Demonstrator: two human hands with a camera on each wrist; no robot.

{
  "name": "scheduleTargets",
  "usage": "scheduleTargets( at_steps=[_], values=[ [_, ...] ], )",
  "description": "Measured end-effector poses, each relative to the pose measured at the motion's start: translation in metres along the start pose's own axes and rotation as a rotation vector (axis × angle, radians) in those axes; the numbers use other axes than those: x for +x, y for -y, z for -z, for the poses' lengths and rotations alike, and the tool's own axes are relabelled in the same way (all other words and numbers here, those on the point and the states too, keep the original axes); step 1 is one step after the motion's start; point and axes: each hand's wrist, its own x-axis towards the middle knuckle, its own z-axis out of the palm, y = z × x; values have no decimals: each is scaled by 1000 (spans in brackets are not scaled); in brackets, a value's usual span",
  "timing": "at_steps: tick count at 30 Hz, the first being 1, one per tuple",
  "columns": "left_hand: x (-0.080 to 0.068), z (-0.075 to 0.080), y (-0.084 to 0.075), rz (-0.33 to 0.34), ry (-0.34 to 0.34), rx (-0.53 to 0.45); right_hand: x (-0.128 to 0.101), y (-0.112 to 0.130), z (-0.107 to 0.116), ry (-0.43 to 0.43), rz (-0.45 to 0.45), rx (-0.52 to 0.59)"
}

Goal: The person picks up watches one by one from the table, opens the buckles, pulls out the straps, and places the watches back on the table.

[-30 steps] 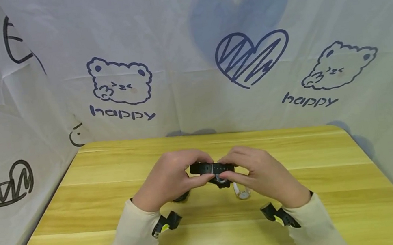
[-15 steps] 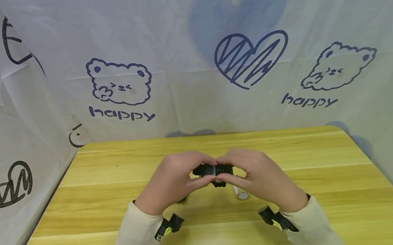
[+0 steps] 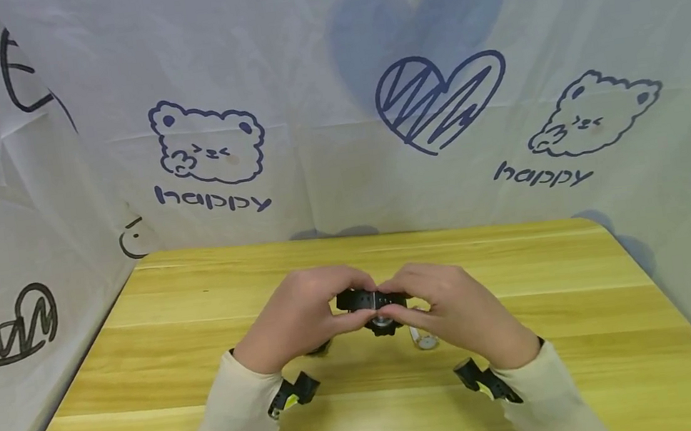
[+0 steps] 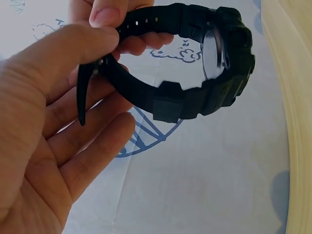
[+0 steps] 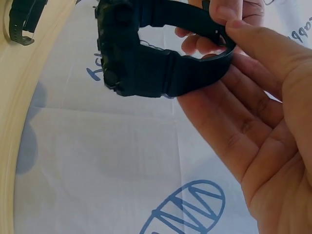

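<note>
left hand (image 3: 296,318) + right hand (image 3: 461,313): pinch black watch (image 3: 372,302) | above wooden table (image 3: 151,426)

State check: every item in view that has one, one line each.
Black watch: held above the table, strap looped, loose end hanging.
Left hand: pinches the strap.
Right hand: pinches the strap.
Second watch: lying on the wooden table, untouched.

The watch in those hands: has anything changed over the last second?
Hardly. Both hands, the left hand and the right hand, drew a little closer together around the black watch, so less of its strap shows between them. Both kept pinching the strap above the table, and the small clear object stayed put.
</note>
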Motion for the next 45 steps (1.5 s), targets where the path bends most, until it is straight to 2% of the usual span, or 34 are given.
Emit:
scheduleTargets(
  at_steps=[14, 23, 28, 33, 37, 42, 45],
  values=[
    [-1, 3, 3, 19, -8, -105, 0, 0, 3, -20, 13, 28],
    [-4, 3, 2, -7, -44, -39, 0, 0, -3, -33, -22, -44],
    [-2, 0, 0, -40, -46, 28, 0, 1, -3, -25, -17, -16],
    [0, 0, -1, -31, -33, -14, -3, 1, -2, -34, -5, 20],
    [0, 0, -1, -37, -27, -23, -3, 1, -1, -28, -1, -2],
    [0, 0, -1, -49, -49, -9, -1, 1, 2, -16, 5, -34],
    [0, 0, -1, -63, -62, -23, -1, 0, 4, -18, 3, -17]
  ],
)
